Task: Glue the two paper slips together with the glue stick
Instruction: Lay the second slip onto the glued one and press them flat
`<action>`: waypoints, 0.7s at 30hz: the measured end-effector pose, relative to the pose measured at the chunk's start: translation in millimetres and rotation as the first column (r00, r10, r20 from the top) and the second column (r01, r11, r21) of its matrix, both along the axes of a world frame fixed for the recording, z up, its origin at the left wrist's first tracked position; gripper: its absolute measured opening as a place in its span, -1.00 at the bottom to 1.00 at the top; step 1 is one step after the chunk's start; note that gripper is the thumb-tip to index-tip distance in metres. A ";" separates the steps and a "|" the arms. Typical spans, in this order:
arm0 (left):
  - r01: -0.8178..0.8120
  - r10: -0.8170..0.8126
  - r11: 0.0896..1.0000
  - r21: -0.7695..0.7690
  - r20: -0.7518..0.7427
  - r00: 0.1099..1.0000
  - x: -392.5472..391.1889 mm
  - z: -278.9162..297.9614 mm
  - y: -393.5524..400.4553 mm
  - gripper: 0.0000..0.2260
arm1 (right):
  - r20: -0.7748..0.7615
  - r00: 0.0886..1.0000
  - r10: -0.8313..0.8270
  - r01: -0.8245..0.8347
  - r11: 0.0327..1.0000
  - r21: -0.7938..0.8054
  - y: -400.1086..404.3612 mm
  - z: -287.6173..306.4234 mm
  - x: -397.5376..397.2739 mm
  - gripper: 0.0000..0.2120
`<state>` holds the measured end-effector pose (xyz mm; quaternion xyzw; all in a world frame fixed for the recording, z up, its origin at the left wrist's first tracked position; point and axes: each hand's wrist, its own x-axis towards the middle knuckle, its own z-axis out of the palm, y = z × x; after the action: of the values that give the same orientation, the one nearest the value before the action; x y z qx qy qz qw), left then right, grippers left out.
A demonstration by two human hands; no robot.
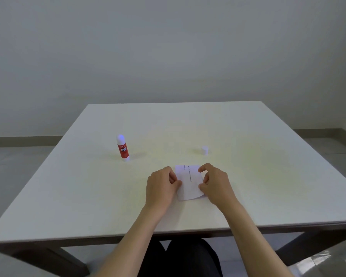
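Both hands, left hand (161, 184) and right hand (214, 182), pinch paper slips (189, 182) on a white table (268, 176) before a pale wall (168, 47).

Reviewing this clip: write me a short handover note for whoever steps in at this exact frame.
Left hand: fingertips on the left edge of the paper slips.
Right hand: fingers on the right edge.
The slips lie stacked on the table, near the front edge; whether they are bonded cannot be told.
Glue stick stands upright, uncapped, far left; its cap sits apart, beyond the slips.
Seemingly done: slips laid together. Left: press them flat, check the bond, recap the stick.
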<state>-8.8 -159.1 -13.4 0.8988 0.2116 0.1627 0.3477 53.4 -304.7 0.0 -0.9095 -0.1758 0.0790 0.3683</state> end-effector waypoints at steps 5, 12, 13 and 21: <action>0.128 -0.131 0.974 0.187 0.004 0.991 1.4 -2.3 5.7 -0.81 | 0.031 1.000 -0.005 0.008 0.994 -0.109 1.3 2.3 0.9 -0.58; 0.455 -0.326 0.796 0.400 -0.351 0.878 6.1 -1.0 31.2 -0.49 | 0.044 0.999 0.029 -0.015 0.959 -0.284 3.2 5.2 0.4 -0.68; 0.482 -0.338 0.793 0.372 -0.390 0.857 5.4 -2.1 33.6 -0.42 | 0.052 0.998 0.033 -0.016 0.952 -0.306 3.8 5.3 0.5 -0.69; 0.561 -0.382 0.780 0.276 -0.499 0.778 3.7 -8.6 38.7 -0.09 | 0.121 0.993 0.007 0.037 0.931 -0.364 5.4 7.1 -7.6 -0.68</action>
<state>-5.1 -120.4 -22.0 0.9880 0.0038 -0.0866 0.1279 45.8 -299.3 7.1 -0.9665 -0.1729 0.0528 0.1821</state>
